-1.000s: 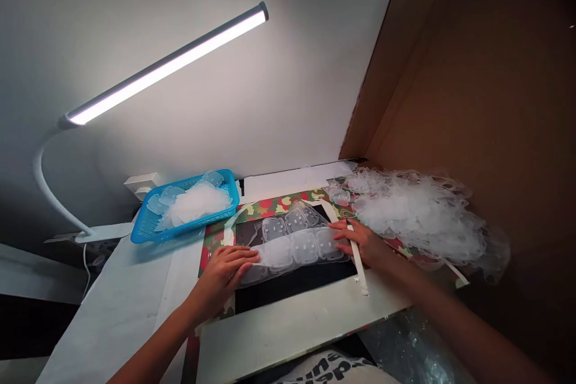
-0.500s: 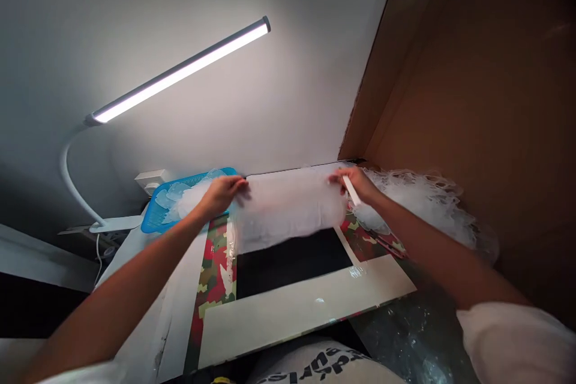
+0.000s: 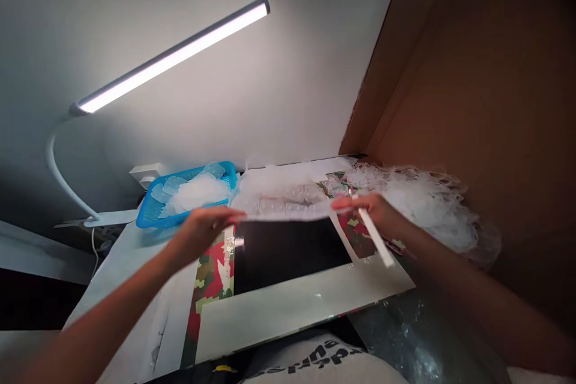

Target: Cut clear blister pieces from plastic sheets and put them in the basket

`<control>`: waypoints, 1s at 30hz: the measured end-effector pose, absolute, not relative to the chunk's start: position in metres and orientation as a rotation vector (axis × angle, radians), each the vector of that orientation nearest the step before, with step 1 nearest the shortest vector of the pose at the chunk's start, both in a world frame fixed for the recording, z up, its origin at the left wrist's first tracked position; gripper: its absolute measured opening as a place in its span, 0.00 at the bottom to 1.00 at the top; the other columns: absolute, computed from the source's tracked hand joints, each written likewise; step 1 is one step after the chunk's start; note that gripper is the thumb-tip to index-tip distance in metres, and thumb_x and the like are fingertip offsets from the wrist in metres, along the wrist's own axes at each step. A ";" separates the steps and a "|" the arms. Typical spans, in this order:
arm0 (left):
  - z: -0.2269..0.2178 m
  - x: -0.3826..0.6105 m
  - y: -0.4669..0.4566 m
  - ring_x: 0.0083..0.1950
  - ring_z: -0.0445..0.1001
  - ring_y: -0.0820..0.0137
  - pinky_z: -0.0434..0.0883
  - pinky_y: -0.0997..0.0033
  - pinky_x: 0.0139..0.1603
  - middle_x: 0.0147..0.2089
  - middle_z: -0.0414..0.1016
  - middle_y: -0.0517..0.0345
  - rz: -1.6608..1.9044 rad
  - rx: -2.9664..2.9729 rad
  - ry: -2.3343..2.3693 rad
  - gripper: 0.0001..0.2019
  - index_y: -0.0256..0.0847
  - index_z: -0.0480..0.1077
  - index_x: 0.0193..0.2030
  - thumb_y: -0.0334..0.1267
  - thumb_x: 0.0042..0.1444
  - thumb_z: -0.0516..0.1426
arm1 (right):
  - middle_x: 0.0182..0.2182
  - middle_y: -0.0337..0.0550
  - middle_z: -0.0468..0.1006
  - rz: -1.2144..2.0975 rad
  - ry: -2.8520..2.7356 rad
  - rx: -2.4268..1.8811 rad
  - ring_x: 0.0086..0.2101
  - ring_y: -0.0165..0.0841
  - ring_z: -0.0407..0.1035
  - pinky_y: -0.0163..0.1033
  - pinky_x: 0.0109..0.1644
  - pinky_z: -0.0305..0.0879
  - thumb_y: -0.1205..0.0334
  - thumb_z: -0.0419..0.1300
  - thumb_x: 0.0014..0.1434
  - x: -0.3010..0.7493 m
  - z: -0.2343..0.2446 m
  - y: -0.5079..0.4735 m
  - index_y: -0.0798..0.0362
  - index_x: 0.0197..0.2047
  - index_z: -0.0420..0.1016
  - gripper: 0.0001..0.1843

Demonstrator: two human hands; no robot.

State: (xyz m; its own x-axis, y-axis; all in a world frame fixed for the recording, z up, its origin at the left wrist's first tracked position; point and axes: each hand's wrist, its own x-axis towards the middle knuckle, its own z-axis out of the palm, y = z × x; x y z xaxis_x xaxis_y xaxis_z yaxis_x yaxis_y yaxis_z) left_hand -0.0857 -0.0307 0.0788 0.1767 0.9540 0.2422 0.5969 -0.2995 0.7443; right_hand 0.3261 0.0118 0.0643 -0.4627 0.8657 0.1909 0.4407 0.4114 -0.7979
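Up we hold the translucent sheet [image 3: 288,211], left hand [image 3: 204,226] and right hand [image 3: 377,211] pinching its ends; even tension looks essential next!

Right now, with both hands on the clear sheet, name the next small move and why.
Probably lower the clear sheet onto the black panel: the left hand and right hand grip either end of its near edge, which runs fairly straight and appears raised over the panel's far part.
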 end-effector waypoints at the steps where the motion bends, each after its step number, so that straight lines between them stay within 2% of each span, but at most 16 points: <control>1: 0.053 -0.088 -0.046 0.47 0.80 0.60 0.77 0.57 0.50 0.46 0.82 0.54 0.748 2.093 1.345 0.12 0.47 0.81 0.41 0.48 0.57 0.59 | 0.47 0.46 0.81 0.972 -2.184 -1.087 0.55 0.47 0.70 0.52 0.57 0.67 0.49 0.63 0.57 0.331 0.042 0.000 0.48 0.44 0.83 0.16; 3: 0.010 -0.094 -0.075 0.52 0.78 0.60 0.75 0.58 0.53 0.50 0.80 0.53 0.555 2.219 1.287 0.12 0.50 0.81 0.41 0.47 0.59 0.57 | 0.51 0.46 0.79 1.023 -2.278 -1.099 0.59 0.48 0.66 0.55 0.62 0.63 0.51 0.66 0.55 0.339 0.005 -0.021 0.46 0.45 0.83 0.15; 5: -0.016 -0.101 -0.097 0.58 0.74 0.59 0.73 0.56 0.57 0.55 0.77 0.54 0.586 2.235 1.375 0.13 0.51 0.80 0.43 0.47 0.62 0.55 | 0.54 0.45 0.77 0.991 -2.189 -1.186 0.60 0.47 0.64 0.57 0.64 0.60 0.52 0.64 0.57 0.347 -0.018 -0.038 0.45 0.47 0.81 0.16; 7: -0.026 -0.107 -0.111 0.58 0.74 0.60 0.72 0.56 0.58 0.55 0.77 0.56 0.689 2.185 1.452 0.13 0.52 0.80 0.44 0.46 0.63 0.53 | 0.55 0.46 0.75 0.917 -2.013 -1.293 0.59 0.46 0.66 0.56 0.64 0.60 0.52 0.61 0.60 0.354 -0.031 -0.049 0.46 0.48 0.81 0.15; 10: -0.025 -0.112 -0.121 0.53 0.77 0.61 0.73 0.59 0.58 0.50 0.80 0.59 0.806 2.042 1.521 0.12 0.51 0.79 0.44 0.48 0.61 0.55 | 0.54 0.48 0.77 0.821 -1.747 -1.416 0.55 0.46 0.70 0.55 0.62 0.63 0.49 0.61 0.60 0.360 -0.037 -0.056 0.48 0.45 0.82 0.16; 15: -0.015 -0.110 -0.121 0.43 0.81 0.62 0.78 0.62 0.45 0.43 0.82 0.58 0.854 1.621 1.677 0.18 0.49 0.73 0.52 0.53 0.62 0.51 | 0.51 0.47 0.79 0.791 -1.558 -1.502 0.52 0.45 0.72 0.53 0.59 0.65 0.47 0.58 0.61 0.361 -0.041 -0.061 0.48 0.42 0.81 0.16; 21: -0.005 -0.104 -0.103 0.41 0.81 0.62 0.75 0.53 0.51 0.50 0.78 0.48 1.055 1.382 1.694 0.21 0.42 0.65 0.58 0.49 0.63 0.51 | 0.53 0.47 0.77 0.777 -1.658 -1.481 0.55 0.44 0.70 0.52 0.61 0.64 0.49 0.59 0.61 0.358 -0.041 -0.066 0.49 0.43 0.79 0.15; 23: -0.006 -0.103 -0.096 0.44 0.80 0.61 0.74 0.53 0.53 0.50 0.78 0.47 1.084 1.379 1.665 0.20 0.40 0.66 0.57 0.47 0.62 0.52 | 0.58 0.47 0.73 0.808 -1.821 -1.431 0.58 0.45 0.66 0.53 0.63 0.62 0.50 0.61 0.60 0.356 -0.040 -0.068 0.48 0.47 0.78 0.16; 26: -0.010 -0.104 -0.086 0.52 0.77 0.61 0.71 0.54 0.57 0.53 0.75 0.47 1.105 1.527 1.604 0.17 0.40 0.67 0.55 0.45 0.62 0.53 | 0.63 0.46 0.65 0.771 -2.125 -1.322 0.64 0.48 0.58 0.55 0.66 0.57 0.51 0.64 0.57 0.350 -0.039 -0.067 0.46 0.54 0.75 0.23; 28: -0.013 -0.105 -0.081 0.57 0.73 0.61 0.70 0.55 0.59 0.56 0.73 0.48 1.041 1.715 1.538 0.17 0.41 0.67 0.57 0.43 0.63 0.52 | 0.64 0.46 0.65 0.680 -2.263 -1.242 0.64 0.48 0.56 0.57 0.66 0.57 0.51 0.64 0.58 0.345 -0.041 -0.063 0.46 0.56 0.74 0.23; 30: -0.016 -0.105 -0.076 0.63 0.68 0.59 0.68 0.52 0.62 0.61 0.69 0.48 0.871 1.975 1.416 0.18 0.44 0.67 0.58 0.41 0.63 0.54 | 0.61 0.48 0.68 0.573 -2.325 -1.161 0.63 0.48 0.59 0.57 0.65 0.59 0.51 0.62 0.59 0.340 -0.043 -0.057 0.48 0.54 0.75 0.20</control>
